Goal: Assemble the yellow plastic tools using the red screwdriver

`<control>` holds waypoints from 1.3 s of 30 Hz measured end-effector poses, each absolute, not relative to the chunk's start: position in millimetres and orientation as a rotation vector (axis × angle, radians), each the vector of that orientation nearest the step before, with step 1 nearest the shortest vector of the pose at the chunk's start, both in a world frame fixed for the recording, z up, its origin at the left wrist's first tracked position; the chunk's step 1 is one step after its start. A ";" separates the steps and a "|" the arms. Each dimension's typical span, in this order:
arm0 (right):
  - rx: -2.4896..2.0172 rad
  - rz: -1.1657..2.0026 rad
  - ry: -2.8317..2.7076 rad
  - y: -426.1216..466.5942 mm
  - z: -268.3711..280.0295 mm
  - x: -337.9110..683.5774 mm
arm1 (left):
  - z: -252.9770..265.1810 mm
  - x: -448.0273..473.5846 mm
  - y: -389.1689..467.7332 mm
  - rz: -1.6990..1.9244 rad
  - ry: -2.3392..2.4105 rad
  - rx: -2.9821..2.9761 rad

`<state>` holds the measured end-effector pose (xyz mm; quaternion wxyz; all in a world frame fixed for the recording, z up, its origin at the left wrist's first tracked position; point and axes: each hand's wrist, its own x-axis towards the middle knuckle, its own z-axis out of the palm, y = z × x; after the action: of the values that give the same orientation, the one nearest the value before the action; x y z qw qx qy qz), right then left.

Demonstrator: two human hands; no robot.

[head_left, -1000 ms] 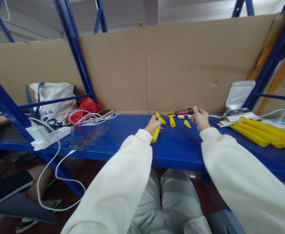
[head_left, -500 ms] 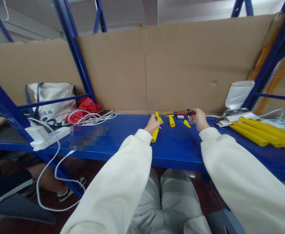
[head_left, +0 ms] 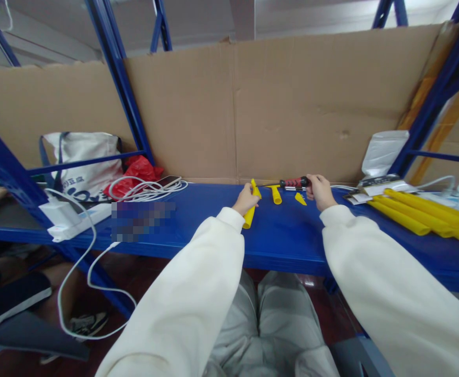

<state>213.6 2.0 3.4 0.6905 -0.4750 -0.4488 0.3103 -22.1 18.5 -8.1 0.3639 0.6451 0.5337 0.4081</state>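
Plain bright yellow colours the held round tube (head_left: 248,218), the short round tube lying flat (head_left: 277,197), the small wedge-shaped piece (head_left: 300,199) and the bundle of long round tubes (head_left: 417,213), while the slim screwdriver has a handle patterned in red and black (head_left: 294,183). The metal shelf top is deep blue (head_left: 284,238), the tall cardboard panel plain tan (head_left: 300,104), and the thick fabric sleeves off-white (head_left: 190,288). Dark blue straps and lettering mark the white cloth bag (head_left: 91,157), beside a crumpled red plastic bag (head_left: 138,168).

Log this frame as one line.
left hand: holds yellow part | right hand: holds red-handled tool | shaft: toward yellow part
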 end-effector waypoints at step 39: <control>-1.001 0.672 -1.145 -2.2 1.3 216.3 | -13.6 -23.4 27.4 1.089 1.392 1.747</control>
<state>216.3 -2.2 1.3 0.6739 -0.4449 -0.5087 0.2986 -23.4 27.4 -13.6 0.3224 0.6655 0.5301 0.4149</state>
